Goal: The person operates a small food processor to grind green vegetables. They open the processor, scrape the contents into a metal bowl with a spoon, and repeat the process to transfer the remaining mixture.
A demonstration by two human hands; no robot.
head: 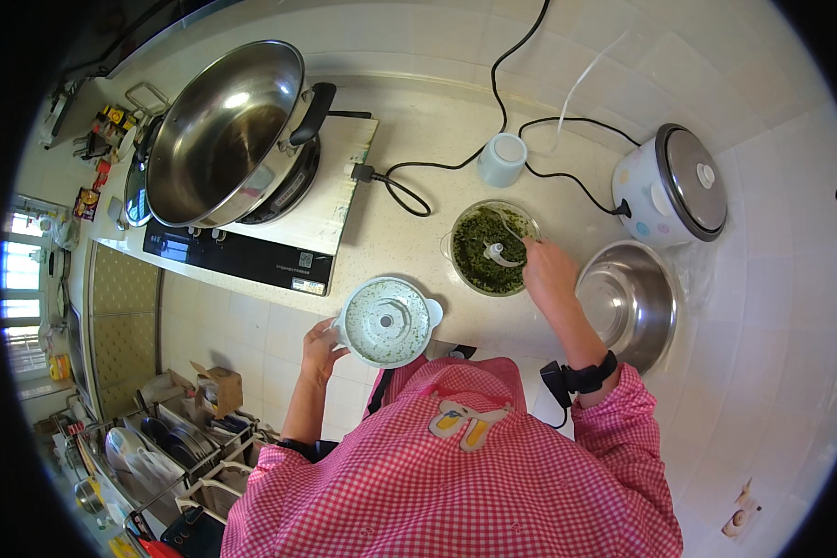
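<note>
My left hand (321,347) grips one side tab of a pale blue round chopper lid (410,328) at the counter's front edge. The lid's underside faces up, speckled with green bits around a central hub. My right hand (551,272) holds a thin metal utensil (508,222), probably a spoon, inside the chopper bowl (448,245). Finely chopped greens (481,268) fill much of that bowl, around a white blade hub (494,251) in the middle. The utensil's lower end is hard to make out among the greens.
A stainless steel basin (659,307) stands right of my right forearm, with a rice cooker (669,185) behind it. Behind the bowl are a light blue cup-shaped piece (500,166) and black power cords (436,166). At left, a large wok (216,139) rests tilted over the cooktop (244,254).
</note>
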